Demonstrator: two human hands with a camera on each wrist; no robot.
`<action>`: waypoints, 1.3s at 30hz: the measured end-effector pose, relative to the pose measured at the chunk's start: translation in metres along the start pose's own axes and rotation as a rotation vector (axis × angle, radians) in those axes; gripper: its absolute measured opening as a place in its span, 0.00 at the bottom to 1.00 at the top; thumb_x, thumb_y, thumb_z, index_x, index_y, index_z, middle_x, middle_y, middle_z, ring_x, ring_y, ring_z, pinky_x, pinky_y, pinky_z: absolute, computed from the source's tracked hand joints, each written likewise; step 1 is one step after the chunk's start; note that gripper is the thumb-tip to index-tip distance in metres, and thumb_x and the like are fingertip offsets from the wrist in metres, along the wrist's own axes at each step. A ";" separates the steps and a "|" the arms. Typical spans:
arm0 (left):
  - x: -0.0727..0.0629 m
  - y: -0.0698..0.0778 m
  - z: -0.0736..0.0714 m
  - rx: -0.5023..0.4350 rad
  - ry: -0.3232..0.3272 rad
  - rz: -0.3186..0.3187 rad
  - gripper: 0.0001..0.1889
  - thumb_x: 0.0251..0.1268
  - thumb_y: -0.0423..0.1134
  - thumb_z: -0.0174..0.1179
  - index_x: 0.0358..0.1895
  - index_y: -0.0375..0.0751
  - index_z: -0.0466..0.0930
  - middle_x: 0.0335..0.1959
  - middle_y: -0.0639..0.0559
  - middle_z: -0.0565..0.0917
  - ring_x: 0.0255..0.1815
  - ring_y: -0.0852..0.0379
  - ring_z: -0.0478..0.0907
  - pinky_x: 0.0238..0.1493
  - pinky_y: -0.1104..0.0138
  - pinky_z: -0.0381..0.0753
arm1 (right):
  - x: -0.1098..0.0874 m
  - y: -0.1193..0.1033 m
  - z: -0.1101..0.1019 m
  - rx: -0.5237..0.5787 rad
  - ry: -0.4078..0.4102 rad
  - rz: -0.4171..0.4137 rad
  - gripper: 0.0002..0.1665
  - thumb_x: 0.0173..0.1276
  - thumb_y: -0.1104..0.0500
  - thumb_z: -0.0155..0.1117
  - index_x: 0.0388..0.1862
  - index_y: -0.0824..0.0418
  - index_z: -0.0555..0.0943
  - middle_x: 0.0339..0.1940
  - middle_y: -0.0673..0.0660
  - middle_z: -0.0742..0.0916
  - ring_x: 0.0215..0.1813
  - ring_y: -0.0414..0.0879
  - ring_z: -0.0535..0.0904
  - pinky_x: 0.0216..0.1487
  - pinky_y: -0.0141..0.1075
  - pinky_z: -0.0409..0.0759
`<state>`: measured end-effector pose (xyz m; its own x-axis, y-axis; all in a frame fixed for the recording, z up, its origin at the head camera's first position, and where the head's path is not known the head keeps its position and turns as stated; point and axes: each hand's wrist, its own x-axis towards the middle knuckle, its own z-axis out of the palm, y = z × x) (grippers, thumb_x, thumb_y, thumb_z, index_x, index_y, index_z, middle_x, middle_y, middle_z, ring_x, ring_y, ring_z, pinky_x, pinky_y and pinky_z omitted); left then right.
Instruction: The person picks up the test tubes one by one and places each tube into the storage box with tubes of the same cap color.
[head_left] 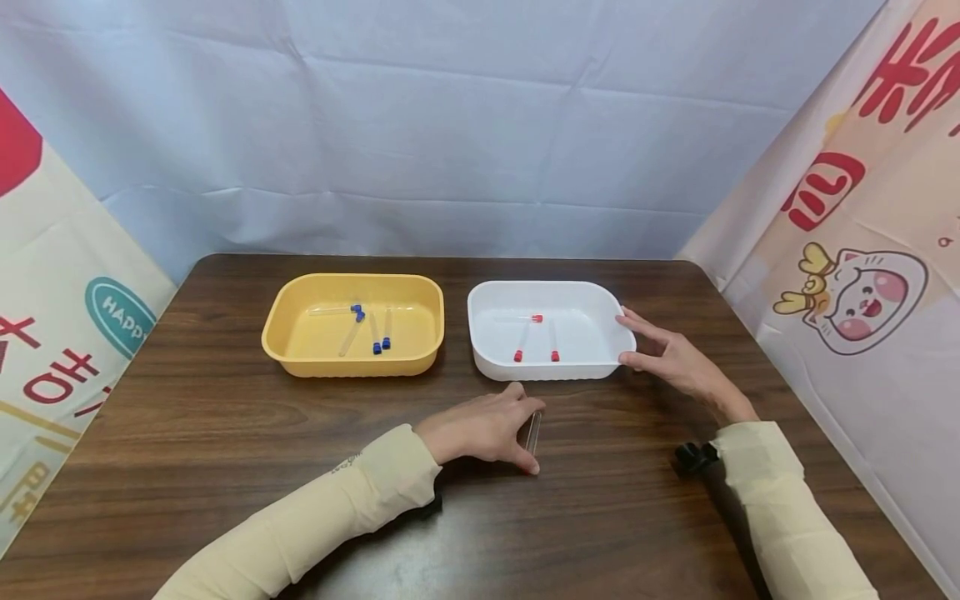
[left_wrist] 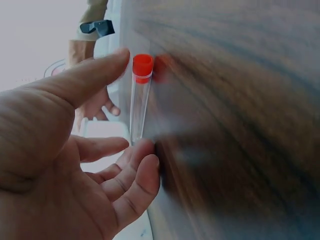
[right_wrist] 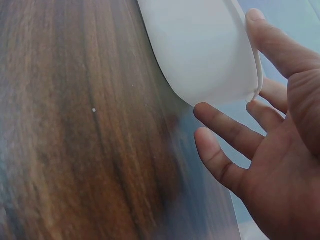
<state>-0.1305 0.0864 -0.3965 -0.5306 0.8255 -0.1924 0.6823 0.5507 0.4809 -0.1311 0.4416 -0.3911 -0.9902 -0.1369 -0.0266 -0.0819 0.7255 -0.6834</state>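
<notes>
A clear test tube with a red cap (left_wrist: 142, 97) lies on the table in front of the white bin. My left hand (head_left: 486, 425) reaches around it, thumb by the cap and fingertips at the other end. In the left wrist view a small gap shows between thumb and cap; in the head view the thumb hides the cap. My right hand (head_left: 678, 364) touches the right end of the white bin (head_left: 480, 354) with its fingers spread, as the right wrist view shows too. Inside that bin lie 3 red-capped tubes (head_left: 554, 342).
Left of the white bin stands a yellow bin (head_left: 352, 367) holding several blue-capped tubes (head_left: 348, 335). Both bins sit toward the back of the brown wooden table (head_left: 187, 417). A pale cloth (head_left: 480, 150) hangs behind it, with printed cloths at both sides.
</notes>
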 end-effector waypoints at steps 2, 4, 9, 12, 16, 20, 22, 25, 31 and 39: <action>0.000 -0.001 0.000 0.005 -0.009 -0.003 0.45 0.56 0.59 0.77 0.75 0.48 0.70 0.51 0.54 0.71 0.41 0.60 0.74 0.47 0.69 0.76 | 0.000 0.000 0.000 -0.007 -0.001 0.004 0.44 0.72 0.50 0.71 0.83 0.48 0.64 0.85 0.49 0.59 0.83 0.56 0.52 0.69 0.35 0.66; 0.000 -0.002 0.000 0.011 -0.015 -0.002 0.46 0.55 0.60 0.77 0.76 0.48 0.69 0.52 0.54 0.71 0.43 0.60 0.75 0.49 0.69 0.77 | 0.000 0.000 0.000 -0.002 -0.002 0.004 0.44 0.72 0.50 0.71 0.83 0.48 0.64 0.85 0.49 0.59 0.83 0.56 0.52 0.68 0.35 0.67; 0.002 -0.003 0.000 0.033 -0.026 0.013 0.49 0.54 0.59 0.78 0.77 0.46 0.67 0.53 0.54 0.71 0.45 0.60 0.75 0.51 0.70 0.76 | 0.000 0.001 0.000 0.008 -0.001 -0.001 0.44 0.72 0.51 0.72 0.83 0.48 0.64 0.85 0.49 0.59 0.84 0.56 0.50 0.72 0.43 0.65; 0.002 -0.002 0.000 0.040 -0.029 0.021 0.49 0.53 0.58 0.79 0.77 0.45 0.67 0.52 0.54 0.71 0.44 0.60 0.75 0.50 0.70 0.76 | 0.000 0.001 0.000 0.006 0.003 -0.013 0.44 0.73 0.51 0.71 0.83 0.49 0.64 0.85 0.51 0.59 0.83 0.58 0.51 0.64 0.26 0.68; 0.002 -0.002 0.000 0.047 -0.034 0.026 0.50 0.53 0.58 0.79 0.78 0.45 0.67 0.51 0.55 0.70 0.44 0.61 0.74 0.50 0.71 0.76 | 0.000 0.002 0.001 0.023 0.001 -0.032 0.43 0.73 0.53 0.71 0.83 0.52 0.64 0.85 0.53 0.58 0.83 0.61 0.52 0.54 0.17 0.71; 0.002 -0.001 0.001 0.058 -0.028 0.033 0.50 0.52 0.58 0.80 0.77 0.46 0.68 0.52 0.55 0.70 0.44 0.62 0.75 0.50 0.71 0.76 | -0.001 0.002 0.000 0.036 -0.005 -0.030 0.43 0.73 0.53 0.71 0.83 0.52 0.63 0.85 0.53 0.58 0.83 0.61 0.52 0.52 0.19 0.73; 0.002 -0.001 0.002 0.063 -0.026 0.034 0.49 0.52 0.58 0.80 0.76 0.46 0.69 0.51 0.55 0.70 0.44 0.62 0.75 0.50 0.71 0.76 | 0.000 0.002 0.000 0.038 -0.006 -0.028 0.43 0.73 0.53 0.71 0.83 0.51 0.63 0.85 0.53 0.58 0.83 0.61 0.51 0.53 0.19 0.73; 0.002 0.000 0.002 0.072 -0.025 0.034 0.48 0.51 0.58 0.80 0.76 0.47 0.70 0.50 0.56 0.69 0.42 0.62 0.74 0.47 0.71 0.76 | 0.000 0.002 0.000 0.041 -0.005 -0.027 0.43 0.73 0.53 0.71 0.83 0.51 0.64 0.85 0.53 0.58 0.83 0.60 0.51 0.53 0.18 0.73; 0.003 0.000 0.003 0.111 -0.025 0.031 0.46 0.51 0.58 0.80 0.73 0.46 0.71 0.48 0.56 0.69 0.39 0.62 0.74 0.45 0.70 0.76 | -0.001 0.000 0.000 0.005 -0.002 -0.004 0.44 0.73 0.51 0.71 0.83 0.48 0.64 0.85 0.50 0.59 0.83 0.57 0.52 0.66 0.34 0.71; 0.001 0.000 0.004 0.126 -0.020 0.050 0.43 0.52 0.55 0.80 0.70 0.44 0.73 0.45 0.56 0.70 0.37 0.61 0.73 0.43 0.70 0.76 | -0.001 0.000 0.000 0.007 0.001 -0.017 0.44 0.72 0.52 0.72 0.83 0.48 0.64 0.85 0.51 0.59 0.84 0.56 0.51 0.62 0.23 0.67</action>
<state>-0.1291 0.0874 -0.3997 -0.4849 0.8540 -0.1883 0.7660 0.5187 0.3797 -0.1305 0.4417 -0.3908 -0.9888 -0.1485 -0.0144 -0.0978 0.7181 -0.6890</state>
